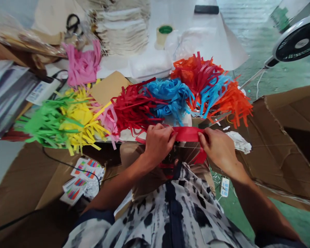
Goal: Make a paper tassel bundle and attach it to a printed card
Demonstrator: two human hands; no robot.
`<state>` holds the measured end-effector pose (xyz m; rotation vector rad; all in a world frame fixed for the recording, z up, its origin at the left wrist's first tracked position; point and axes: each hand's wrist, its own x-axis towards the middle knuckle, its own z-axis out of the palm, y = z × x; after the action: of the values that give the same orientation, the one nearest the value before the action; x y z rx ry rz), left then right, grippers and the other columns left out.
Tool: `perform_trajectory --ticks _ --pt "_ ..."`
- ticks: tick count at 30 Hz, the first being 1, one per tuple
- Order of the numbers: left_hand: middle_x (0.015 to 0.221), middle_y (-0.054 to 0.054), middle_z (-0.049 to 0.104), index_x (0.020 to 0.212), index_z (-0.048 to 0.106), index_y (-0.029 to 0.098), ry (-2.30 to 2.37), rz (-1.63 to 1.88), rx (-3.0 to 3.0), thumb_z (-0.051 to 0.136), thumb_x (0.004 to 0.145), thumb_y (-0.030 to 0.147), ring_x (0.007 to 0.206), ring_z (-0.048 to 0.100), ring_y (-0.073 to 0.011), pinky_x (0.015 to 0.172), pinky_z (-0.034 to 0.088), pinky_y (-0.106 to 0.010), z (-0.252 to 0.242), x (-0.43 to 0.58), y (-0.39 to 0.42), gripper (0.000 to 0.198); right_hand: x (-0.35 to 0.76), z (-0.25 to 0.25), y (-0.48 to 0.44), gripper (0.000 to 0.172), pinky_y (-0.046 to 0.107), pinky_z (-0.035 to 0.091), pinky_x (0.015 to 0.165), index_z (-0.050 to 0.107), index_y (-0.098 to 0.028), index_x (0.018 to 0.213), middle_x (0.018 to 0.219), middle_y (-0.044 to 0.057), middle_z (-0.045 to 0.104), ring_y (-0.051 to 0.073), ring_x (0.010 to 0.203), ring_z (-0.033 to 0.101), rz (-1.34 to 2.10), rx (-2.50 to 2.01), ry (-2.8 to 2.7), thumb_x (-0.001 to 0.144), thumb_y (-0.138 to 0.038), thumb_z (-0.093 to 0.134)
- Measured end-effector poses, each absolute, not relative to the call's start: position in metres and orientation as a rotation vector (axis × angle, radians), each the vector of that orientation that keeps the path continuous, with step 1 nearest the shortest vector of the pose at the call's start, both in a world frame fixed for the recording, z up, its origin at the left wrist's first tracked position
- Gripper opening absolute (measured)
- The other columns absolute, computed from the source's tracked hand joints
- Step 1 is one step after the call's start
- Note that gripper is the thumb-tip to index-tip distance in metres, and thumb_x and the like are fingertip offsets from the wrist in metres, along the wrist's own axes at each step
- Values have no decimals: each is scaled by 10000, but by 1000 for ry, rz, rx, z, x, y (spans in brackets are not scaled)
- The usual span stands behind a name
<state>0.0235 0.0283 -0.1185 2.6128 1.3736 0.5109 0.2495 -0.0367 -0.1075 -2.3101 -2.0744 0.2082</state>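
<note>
A red paper strip [187,134] stretches flat between both my hands at the table's near edge. My left hand [158,142] pinches its left end with the fingers closed, and my right hand [217,146] pinches the right end the same way. More red paper hangs down under the right hand. Just beyond the strip lie heaps of cut paper fringe: red [134,105], blue [170,94], orange [229,100], yellow [82,117], green [45,124] and pink [82,65].
A tape roll [163,34], a stack of pale bags [124,31] and black-handled scissors [72,24] sit at the back. A brown envelope [110,86] lies mid-table. Cardboard boxes [281,137] stand right, a fan [298,41] beyond. Printed cards [82,177] lie lower left.
</note>
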Motion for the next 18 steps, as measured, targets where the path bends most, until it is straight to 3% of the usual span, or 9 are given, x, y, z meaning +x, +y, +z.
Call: perform_trajectory --ticks 14,18 --pt "801 -65 719 953 683 205 1463 296 2680 622 1037 335 896 665 -286 810 386 -443 -119 30 37 166 251 -107 -25 364 346 219 640 713 -200 960 850 113 732 279 812 657 285 -2378 -2107 1060 -452 470" --pt "1036 -106 778 1157 694 182 1400 488 2796 600 1057 310 1023 669 -296 888 420 -464 -122 29 37 188 250 -108 -25 364 352 221 631 715 -207 926 831 114 726 277 791 647 285 -2380 -2085 1049 -452 474"
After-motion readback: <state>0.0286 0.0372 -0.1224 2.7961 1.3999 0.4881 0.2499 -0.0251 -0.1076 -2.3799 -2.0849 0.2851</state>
